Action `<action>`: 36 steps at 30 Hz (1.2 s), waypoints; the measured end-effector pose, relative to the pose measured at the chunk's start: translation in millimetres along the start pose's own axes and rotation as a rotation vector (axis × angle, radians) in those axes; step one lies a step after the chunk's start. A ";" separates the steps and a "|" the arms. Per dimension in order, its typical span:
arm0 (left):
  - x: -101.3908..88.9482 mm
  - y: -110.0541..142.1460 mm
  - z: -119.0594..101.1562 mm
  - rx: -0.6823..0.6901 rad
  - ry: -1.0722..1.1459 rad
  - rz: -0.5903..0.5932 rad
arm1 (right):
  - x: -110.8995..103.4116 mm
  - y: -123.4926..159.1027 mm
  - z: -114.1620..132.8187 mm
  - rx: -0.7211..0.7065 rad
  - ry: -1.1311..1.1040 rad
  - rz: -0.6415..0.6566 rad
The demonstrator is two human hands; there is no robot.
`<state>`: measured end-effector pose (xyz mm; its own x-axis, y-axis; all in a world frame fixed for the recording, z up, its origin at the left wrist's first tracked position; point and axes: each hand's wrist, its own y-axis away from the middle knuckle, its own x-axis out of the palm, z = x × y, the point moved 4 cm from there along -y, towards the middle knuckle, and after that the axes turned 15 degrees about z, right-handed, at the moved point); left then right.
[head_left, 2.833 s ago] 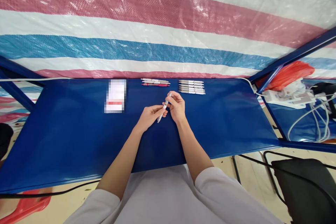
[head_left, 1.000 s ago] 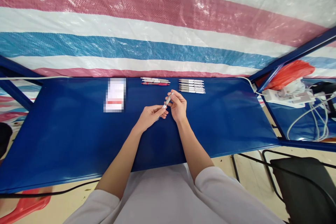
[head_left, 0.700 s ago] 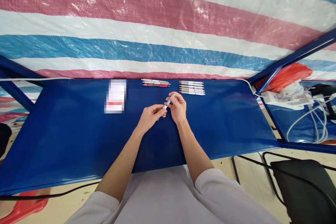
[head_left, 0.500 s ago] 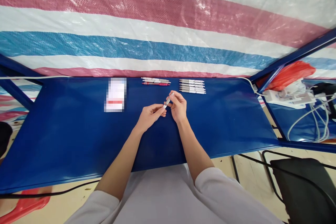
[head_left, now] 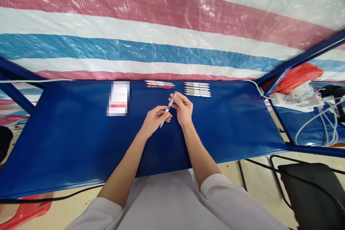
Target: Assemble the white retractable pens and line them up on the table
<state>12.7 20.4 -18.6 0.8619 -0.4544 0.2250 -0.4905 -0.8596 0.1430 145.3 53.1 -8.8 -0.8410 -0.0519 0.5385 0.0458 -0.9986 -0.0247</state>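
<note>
My left-hand grip (head_left: 155, 119) and right-hand grip (head_left: 184, 109): pinching one white-and-grey pen (head_left: 170, 104); likely light, stiff; best held mid-barrel.

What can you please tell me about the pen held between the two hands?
The pen is slim and straight, with a greyish upper part, a darker band near the middle and a whiter lower part; it looks like plastic, with a shiny upper end. It slants from upper right to lower left in the view, over the blue tabletop. The left hand grips its lower part, the right hand its upper part. Any lettering is too small to read.
</note>
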 end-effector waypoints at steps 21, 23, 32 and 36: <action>6.5 10.6 -8.7 0.049 -0.038 0.063 | 14.1 -0.4 40.6 -0.076 0.110 -0.010; 7.1 11.3 -11.3 0.049 -0.037 0.055 | 15.2 -1.2 44.8 -0.085 0.092 -0.021; 5.5 10.4 -17.5 0.023 -0.075 0.038 | 11.8 -8.0 57.3 -0.092 0.114 -0.059; 0.7 9.4 -16.2 0.026 -0.052 0.007 | -5.0 -10.4 56.5 -0.126 0.266 -0.002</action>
<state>6.6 15.8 -1.5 0.8642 -0.4715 0.1757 -0.4939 -0.8617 0.1162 179.4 64.0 36.3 -0.9537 -0.0328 0.2989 -0.0089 -0.9905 -0.1370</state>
